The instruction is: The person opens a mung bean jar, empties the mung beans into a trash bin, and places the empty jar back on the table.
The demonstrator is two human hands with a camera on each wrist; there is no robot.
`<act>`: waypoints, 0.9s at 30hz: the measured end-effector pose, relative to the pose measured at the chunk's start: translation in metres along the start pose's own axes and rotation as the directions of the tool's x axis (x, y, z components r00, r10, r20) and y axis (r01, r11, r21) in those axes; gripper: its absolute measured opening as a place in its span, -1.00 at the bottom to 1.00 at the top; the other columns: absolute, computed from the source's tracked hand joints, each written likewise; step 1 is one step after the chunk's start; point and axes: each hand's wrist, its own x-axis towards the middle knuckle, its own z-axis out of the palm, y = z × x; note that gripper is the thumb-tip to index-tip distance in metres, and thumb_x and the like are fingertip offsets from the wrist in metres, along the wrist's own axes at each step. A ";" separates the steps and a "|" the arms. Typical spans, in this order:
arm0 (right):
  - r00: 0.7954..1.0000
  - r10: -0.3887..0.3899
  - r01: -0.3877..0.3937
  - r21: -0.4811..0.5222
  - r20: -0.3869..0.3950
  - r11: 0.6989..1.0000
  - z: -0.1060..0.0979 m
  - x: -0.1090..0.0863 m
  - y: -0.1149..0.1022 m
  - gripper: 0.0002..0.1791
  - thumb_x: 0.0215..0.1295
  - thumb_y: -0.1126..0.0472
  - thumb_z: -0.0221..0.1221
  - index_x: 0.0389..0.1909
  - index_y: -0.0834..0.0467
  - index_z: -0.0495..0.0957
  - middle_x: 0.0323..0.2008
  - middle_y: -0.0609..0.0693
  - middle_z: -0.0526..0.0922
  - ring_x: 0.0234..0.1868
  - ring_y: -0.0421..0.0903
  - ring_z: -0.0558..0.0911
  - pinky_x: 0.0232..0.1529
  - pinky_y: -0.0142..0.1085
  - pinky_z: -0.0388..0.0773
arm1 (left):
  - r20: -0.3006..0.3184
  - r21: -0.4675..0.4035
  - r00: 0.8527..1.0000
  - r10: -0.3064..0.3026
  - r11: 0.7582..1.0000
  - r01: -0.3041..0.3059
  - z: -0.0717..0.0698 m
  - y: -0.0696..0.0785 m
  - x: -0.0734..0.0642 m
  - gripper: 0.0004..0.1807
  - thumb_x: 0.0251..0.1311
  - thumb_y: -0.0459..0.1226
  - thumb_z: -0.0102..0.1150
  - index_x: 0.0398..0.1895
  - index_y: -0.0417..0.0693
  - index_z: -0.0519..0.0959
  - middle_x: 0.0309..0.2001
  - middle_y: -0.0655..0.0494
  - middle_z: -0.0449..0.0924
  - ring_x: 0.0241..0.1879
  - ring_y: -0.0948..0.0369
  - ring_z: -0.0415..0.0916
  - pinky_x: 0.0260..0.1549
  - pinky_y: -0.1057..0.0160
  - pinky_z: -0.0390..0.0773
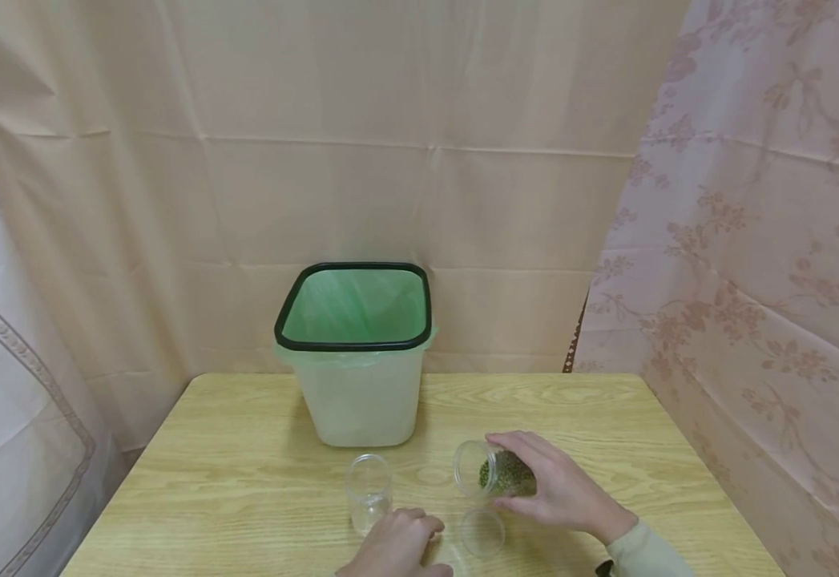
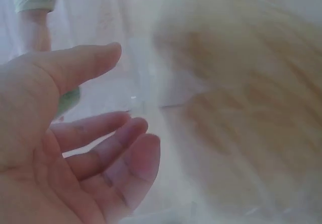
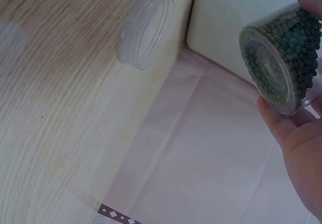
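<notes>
My right hand (image 1: 556,485) grips a clear plastic jar (image 3: 282,58) partly filled with small green beans (image 1: 509,473). The jar is tipped on its side, its mouth facing left and the beans lying toward its base. Just below that mouth, a round clear lid (image 1: 482,533) rests on the table; in the right wrist view the lid (image 3: 146,30) appears at upper left. My left hand (image 1: 397,545) is beside a second clear jar (image 1: 369,493), upright, with no beans visible inside. In the left wrist view that hand (image 2: 85,138) has loosely bent fingers and holds nothing.
A white bin (image 1: 365,401) with a green liner (image 1: 361,304) and black rim stands at the back of the wood-grain table (image 1: 231,473). Behind hangs a beige curtain (image 1: 390,184), and a floral cloth (image 1: 765,304) hangs on the right.
</notes>
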 end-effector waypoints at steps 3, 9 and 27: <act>1.000 0.002 -0.002 -0.004 -0.003 1.000 -0.002 0.000 0.001 -0.05 -0.03 0.00 0.58 0.42 0.00 0.38 0.25 -0.16 0.52 0.17 -0.12 0.57 0.08 -0.08 0.61 | 0.004 -0.127 1.000 0.002 0.992 -0.002 -0.010 0.005 -0.004 -0.53 0.12 0.01 0.41 -0.01 -0.09 0.70 -0.23 0.24 0.69 -0.28 0.39 0.55 -0.31 0.36 0.57; 1.000 -0.012 0.012 0.000 -0.009 1.000 -0.005 0.004 0.002 -0.11 0.04 -0.03 0.55 0.40 0.07 0.40 0.24 -0.12 0.53 0.16 -0.11 0.58 0.06 -0.10 0.62 | -0.004 -0.288 1.000 0.010 0.958 -0.011 -0.031 0.012 -0.009 -0.59 0.26 -0.03 0.35 0.05 -0.08 0.67 -0.14 0.23 0.69 -0.24 0.35 0.58 -0.34 0.40 0.58; 1.000 0.006 -0.006 -0.033 -0.026 0.999 -0.015 0.022 0.000 -0.07 -0.07 0.03 0.60 0.37 0.12 0.42 0.20 -0.10 0.56 0.10 -0.12 0.60 0.02 -0.10 0.63 | -0.229 -0.185 0.962 0.152 0.963 -0.196 -0.075 0.016 -0.011 -0.64 0.47 0.01 0.11 -0.04 -0.07 0.68 -0.13 0.20 0.71 -0.28 0.39 0.58 -0.32 0.39 0.60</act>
